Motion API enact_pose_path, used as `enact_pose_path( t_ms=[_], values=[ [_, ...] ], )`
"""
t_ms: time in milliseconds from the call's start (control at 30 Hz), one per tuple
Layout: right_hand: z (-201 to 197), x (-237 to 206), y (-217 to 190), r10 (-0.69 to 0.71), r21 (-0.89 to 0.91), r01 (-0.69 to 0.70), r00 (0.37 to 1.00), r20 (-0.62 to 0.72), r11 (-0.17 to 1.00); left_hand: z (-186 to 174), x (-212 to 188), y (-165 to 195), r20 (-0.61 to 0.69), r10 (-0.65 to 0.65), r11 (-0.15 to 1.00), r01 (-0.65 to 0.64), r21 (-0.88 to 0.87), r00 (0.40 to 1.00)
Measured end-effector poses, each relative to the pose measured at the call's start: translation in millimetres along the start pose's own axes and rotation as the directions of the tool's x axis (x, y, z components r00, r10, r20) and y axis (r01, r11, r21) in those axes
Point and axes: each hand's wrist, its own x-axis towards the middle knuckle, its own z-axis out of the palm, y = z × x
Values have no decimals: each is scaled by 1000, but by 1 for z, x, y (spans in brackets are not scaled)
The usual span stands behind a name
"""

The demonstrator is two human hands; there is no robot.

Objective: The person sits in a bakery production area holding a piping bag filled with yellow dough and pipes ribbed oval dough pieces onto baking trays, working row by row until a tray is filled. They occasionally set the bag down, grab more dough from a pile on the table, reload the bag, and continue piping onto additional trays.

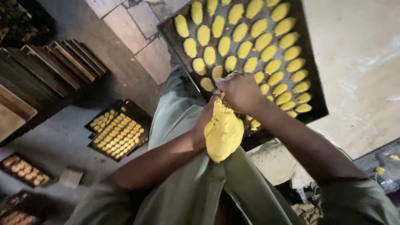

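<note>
Two hands working a yellow dough lump over a tray of shaped pieces

The left hand (207,121) cups the big lump of yellow dough (223,132) from behind, its fingers hidden by the dough, so their spread cannot be told; the right hand (239,91) sits closed at the lump's top, fingers curled together and pinching the dough, just above the near edge of the dark baking tray (318,89) on the pale table (358,62), filled with rows of oval yellow dough pieces (246,43). Down on the grey floor (62,137) lies another filled tray (118,130), near a stack of empty wooden trays (62,62)
</note>
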Motion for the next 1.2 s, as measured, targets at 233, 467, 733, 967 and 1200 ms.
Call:
enact_pose_path(
  t_ms=[233,467,733,967,1200],
  values=[
    [7,-39,23,-68,34,66,996,56,997,29,-15,-10,-69,23,939,2,345,997],
    [33,-47,31,-102,32,98,983,153,995,-6,-20,-81,192,-139,831,220,-512,972],
    [51,-72,24,-117,-40,115,992,-46,993,17,-35,-88,37,-300,787,269,-555,953],
    [54,-106,32,-16,5,16,981,196,1000,2,-41,-120,42,-387,780,351,-518,921],
    [-24,-134,-7,42,636,236,920,-389,734,24,26,-30,254,-196,796,305,-523,947]
  ],
)
